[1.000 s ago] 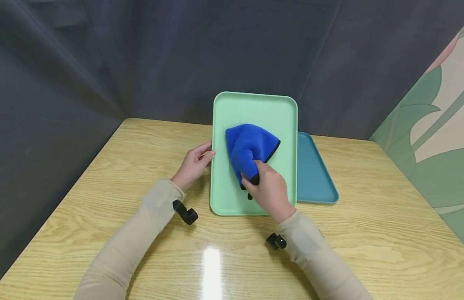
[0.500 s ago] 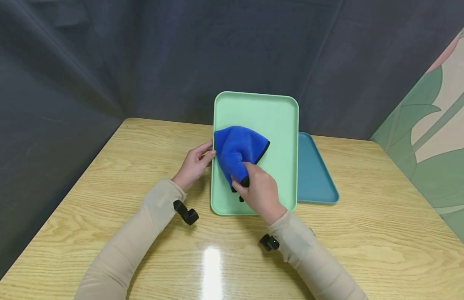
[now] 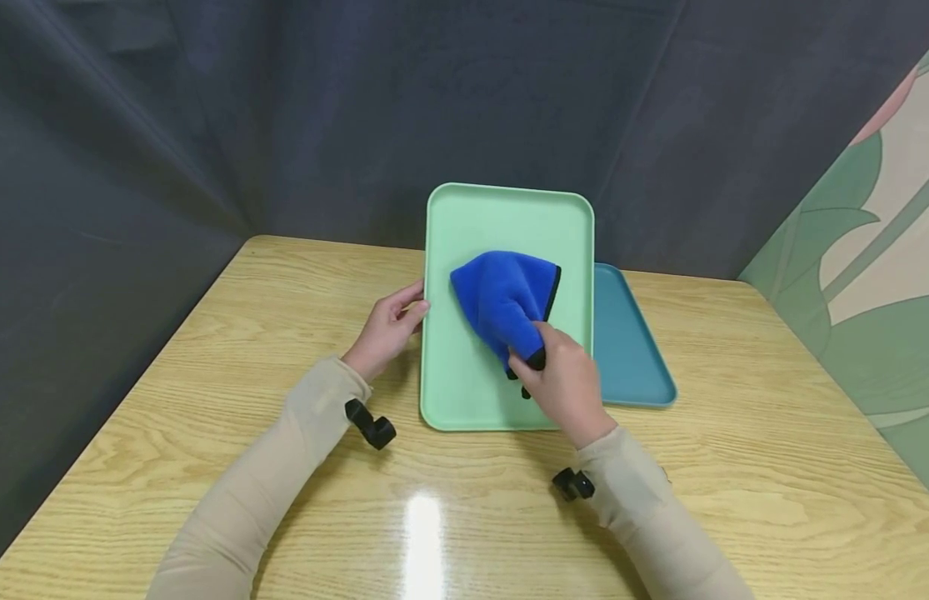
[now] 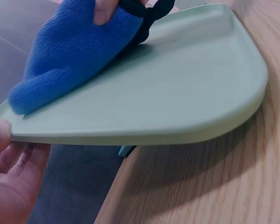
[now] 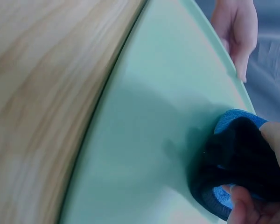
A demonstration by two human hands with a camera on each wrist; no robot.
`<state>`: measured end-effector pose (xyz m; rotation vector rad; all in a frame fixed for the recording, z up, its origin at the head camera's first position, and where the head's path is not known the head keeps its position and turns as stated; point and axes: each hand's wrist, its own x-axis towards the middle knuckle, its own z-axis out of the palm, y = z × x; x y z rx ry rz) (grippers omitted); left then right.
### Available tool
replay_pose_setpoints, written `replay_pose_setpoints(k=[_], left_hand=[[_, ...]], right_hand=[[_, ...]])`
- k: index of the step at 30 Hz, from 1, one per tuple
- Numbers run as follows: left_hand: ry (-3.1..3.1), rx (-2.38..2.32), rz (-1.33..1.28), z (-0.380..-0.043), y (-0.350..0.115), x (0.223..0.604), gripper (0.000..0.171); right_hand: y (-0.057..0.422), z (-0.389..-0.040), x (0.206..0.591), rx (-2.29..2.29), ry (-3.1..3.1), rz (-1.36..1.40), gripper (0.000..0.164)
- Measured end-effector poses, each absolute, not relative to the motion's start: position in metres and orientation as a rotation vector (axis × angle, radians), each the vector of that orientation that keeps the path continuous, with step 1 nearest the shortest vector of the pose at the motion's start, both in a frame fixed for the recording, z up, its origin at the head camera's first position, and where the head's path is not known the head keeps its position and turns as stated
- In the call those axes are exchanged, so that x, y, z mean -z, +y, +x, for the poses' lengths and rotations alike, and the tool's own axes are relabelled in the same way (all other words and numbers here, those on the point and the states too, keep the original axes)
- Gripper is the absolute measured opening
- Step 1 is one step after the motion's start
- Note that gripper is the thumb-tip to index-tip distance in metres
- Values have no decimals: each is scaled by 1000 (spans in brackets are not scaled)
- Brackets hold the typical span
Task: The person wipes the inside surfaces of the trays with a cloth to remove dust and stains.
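A light green rectangular tray point(image 3: 464, 383) stands tilted, its far end raised off the table. My left hand point(image 3: 389, 329) holds its left rim, thumb on top and fingers underneath, as the left wrist view shows. My right hand point(image 3: 565, 383) grips a bunched blue cloth point(image 3: 497, 287) with black edging. The cloth lies against the middle of the tray's inner face, its free part fanned out toward the far left. In the right wrist view the black edging point(image 5: 242, 154) bunches between thumb and fingers.
A teal-blue tray point(image 3: 632, 350) lies on the wooden table point(image 3: 734, 400), partly hidden behind the green tray's right side. A dark curtain point(image 3: 464, 92) hangs behind the table. At the right is a wall with a leaf pattern point(image 3: 876, 275).
My right hand and the cloth slid left across the tray, then back right, ending slightly right of where they were a second ago. My left hand and the tray stay almost still.
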<state>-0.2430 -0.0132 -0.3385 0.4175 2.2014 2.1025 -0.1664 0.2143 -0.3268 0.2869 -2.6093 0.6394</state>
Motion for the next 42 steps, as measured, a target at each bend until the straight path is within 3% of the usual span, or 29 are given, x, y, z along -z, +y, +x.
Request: replay_pose_setpoints(k=[16, 29, 42], left_hand=[[2218, -2073, 405, -241, -15, 337, 45], [2213, -2078, 396, -241, -15, 335, 45], [2228, -2087, 413, -241, -13, 334, 45]], right_hand=[[243, -166, 332, -580, -2561, 193, 31], [213, -163, 329, -586, -2601, 297, 25], [176, -156, 330, -581, -2625, 472, 37]])
